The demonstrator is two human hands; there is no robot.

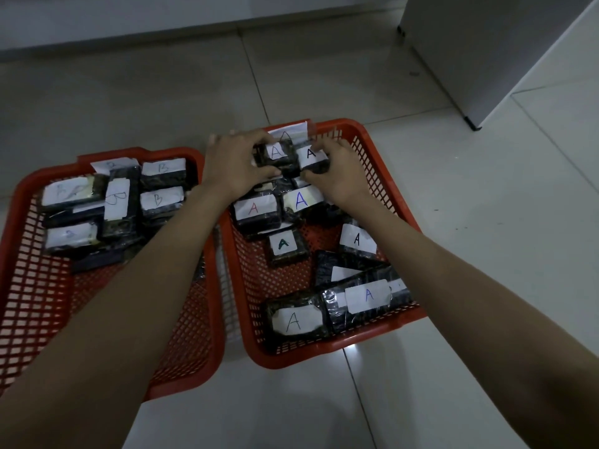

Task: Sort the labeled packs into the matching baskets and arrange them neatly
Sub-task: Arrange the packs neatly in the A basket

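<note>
Nearest the person, at the front of the right basket (372,346), two A packs lie side by side, one with a plain A label (294,320) and a longer one (368,296) beside it, and further in more A packs sit scattered and askew, so the sorting looks done and the tidying is what is in hand. Across in the left basket (29,202) the B packs (162,170) are heaped toward the far end, some overlapping. Now up at the far end of the right basket: the left hand (235,163) curls round one A pack (277,153), fingers over its top and thumb under its near edge, while the right hand (337,175) pinches the neighbouring A pack (312,157); the two packs touch. Next, I reckon, they need squaring into a row against the far wall, then the loose ones behind brought up to match. Both baskets rest on a pale tiled floor (486,222), no surface here, with a white cabinet (486,53) standing at the far right and a wall base running along the back.
</note>
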